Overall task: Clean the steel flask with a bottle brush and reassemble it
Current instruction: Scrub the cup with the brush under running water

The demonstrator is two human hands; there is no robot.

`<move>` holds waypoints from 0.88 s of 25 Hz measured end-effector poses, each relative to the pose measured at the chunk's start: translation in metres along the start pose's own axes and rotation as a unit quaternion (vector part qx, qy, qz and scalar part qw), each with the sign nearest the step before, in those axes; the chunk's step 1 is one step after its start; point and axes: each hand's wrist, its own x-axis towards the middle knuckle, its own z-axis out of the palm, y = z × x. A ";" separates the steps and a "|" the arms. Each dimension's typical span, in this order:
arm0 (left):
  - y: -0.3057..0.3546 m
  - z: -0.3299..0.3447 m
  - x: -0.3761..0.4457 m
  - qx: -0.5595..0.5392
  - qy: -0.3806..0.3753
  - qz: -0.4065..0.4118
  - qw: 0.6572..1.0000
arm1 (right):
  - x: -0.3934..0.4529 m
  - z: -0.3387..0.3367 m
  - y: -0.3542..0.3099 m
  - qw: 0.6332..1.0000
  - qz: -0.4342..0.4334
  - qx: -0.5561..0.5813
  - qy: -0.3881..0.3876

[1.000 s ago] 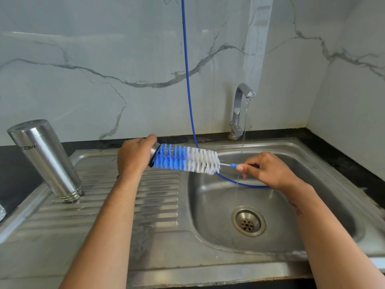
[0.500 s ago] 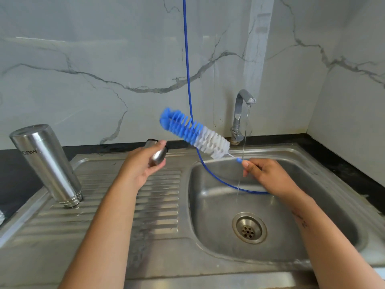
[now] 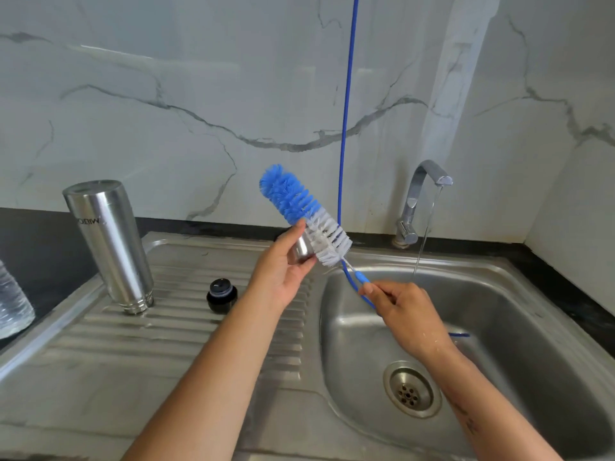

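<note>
Two hands: left (image 3: 283, 264) grips steel cap (image 3: 303, 250), right (image 3: 404, 309) bottle brush (image 3: 304, 212).

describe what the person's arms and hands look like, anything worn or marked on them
Both forearms are bare, with no sleeves in view. The left hand and right hand wear no gloves, and no rings, watch or bracelets show. The right forearm has small dark tattoo marks along its inner side, too small to read. Water droplets speckle the right wrist.
</note>
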 end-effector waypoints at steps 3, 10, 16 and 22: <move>0.020 -0.013 0.009 -0.072 0.064 0.078 0.992 | 0.002 -0.008 0.003 0.999 -0.013 -0.021 -0.036; -0.008 -0.002 0.006 -0.020 0.013 0.038 0.999 | 0.008 0.004 -0.001 0.999 -0.048 -0.018 0.007; -0.005 -0.003 0.006 -0.020 0.007 0.060 0.998 | 0.005 -0.001 0.002 0.999 -0.039 -0.026 -0.020; 0.007 -0.010 0.009 -0.073 -0.003 0.095 0.993 | 0.000 -0.015 0.009 0.997 -0.056 -0.020 -0.056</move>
